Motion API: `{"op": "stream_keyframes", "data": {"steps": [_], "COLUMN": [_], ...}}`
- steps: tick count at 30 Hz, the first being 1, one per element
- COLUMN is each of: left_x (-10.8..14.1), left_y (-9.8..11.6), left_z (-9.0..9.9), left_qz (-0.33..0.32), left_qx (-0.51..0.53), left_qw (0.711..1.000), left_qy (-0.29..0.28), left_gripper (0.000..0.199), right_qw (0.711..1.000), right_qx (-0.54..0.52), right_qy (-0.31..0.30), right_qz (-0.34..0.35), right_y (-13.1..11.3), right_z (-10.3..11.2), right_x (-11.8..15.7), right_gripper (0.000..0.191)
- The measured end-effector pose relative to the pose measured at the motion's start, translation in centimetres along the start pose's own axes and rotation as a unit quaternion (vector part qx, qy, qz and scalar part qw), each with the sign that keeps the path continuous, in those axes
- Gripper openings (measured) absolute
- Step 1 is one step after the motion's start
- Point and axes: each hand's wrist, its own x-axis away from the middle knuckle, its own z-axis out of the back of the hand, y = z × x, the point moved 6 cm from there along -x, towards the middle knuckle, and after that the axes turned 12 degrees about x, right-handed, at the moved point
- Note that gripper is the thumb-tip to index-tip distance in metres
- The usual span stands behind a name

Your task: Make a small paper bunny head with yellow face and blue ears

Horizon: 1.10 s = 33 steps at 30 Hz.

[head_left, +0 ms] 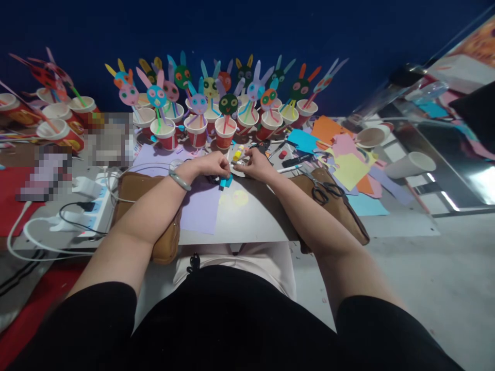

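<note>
My left hand (215, 165) is closed in a pinch over the table's middle; what it grips is too small to name. Just below its fingers lies a small teal piece (225, 182). To the right, my right hand (253, 165) has thumb and fingertips close together beside a small pale item I cannot make out. A yellow glue stick (237, 154) lies between the hands, a little beyond them. Lilac paper (201, 208) is under my left hand, and a pale yellow round piece (239, 197) rests on the table in front.
Several red cups (225, 135) with paper rabbit heads stand along the back. Scissors (322, 186) lie on a brown cushion (340, 206) at right, near coloured paper scraps (348, 167). A power strip (101, 206) with cables is at left.
</note>
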Motion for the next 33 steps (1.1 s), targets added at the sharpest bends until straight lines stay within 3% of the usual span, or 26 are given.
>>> {"op": "stream_keyframes", "data": {"steps": [2,5,8,11,15,18,21,23,24,26,28,31,33], "left_x": [-0.1,-0.2,-0.2,0.0,0.3,0.3,0.1,0.1,0.1,0.2,0.2,0.3,0.3], "left_y": [0.1,0.2,0.1,0.2,0.5,0.4,0.2,0.1,0.0,0.0,0.0,-0.2,-0.4], "left_z": [-0.1,-0.8,-1.7,-2.4,-2.6,-2.4,-1.7,-1.1,-0.8,-0.2,0.1,0.4,0.6], "left_qz": [-0.014,-0.042,-0.053,-0.050,-0.050,-0.055,-0.053,-0.042,-0.036,-0.030,-0.022,-0.025,-0.023], "left_qx": [-0.005,0.008,0.015,0.009,0.016,0.028,0.049,0.062,0.067,0.060,0.056,0.048,0.039], "left_qw": [1.000,0.998,0.991,0.985,0.982,0.982,0.985,0.987,0.989,0.991,0.990,0.990,0.990], "left_qy": [-0.003,-0.047,-0.119,-0.167,-0.182,-0.180,-0.159,-0.140,-0.130,-0.119,-0.126,-0.132,-0.130], "left_gripper": [0.004,0.005,0.010,0.015,0.019,0.020,0.021,0.021,0.022,0.022,0.023,0.023,0.021], "right_qw": [1.000,0.988,0.957,0.918,0.870,0.874,0.936,0.970,0.971,0.935,0.862,0.764,0.734], "right_qx": [0.024,0.122,0.244,0.350,0.419,0.405,0.268,0.064,-0.061,-0.311,-0.498,-0.612,-0.628], "right_qy": [0.018,0.039,0.044,0.006,-0.040,-0.032,0.078,0.179,0.204,0.172,0.051,-0.134,-0.201], "right_qz": [-0.003,0.081,0.151,0.187,0.256,0.268,0.214,0.151,0.110,0.014,-0.080,-0.151,-0.161], "right_y": [-0.2,-1.9,-3.8,-5.4,-7.1,-7.1,-5.5,-3.6,-2.3,-0.1,0.6,-0.6,-1.2], "right_z": [0.1,0.5,0.8,0.5,-0.1,0.4,2.5,4.4,4.8,4.1,1.8,-1.5,-2.8], "right_x": [-0.5,-0.8,-1.3,-2.4,-3.6,-3.9,-3.5,-2.5,-1.9,-0.4,1.4,4.3,5.2], "right_gripper": [0.054,0.054,0.057,0.048,0.043,0.040,0.031,0.024,0.023,0.027,0.033,0.032,0.031]}}
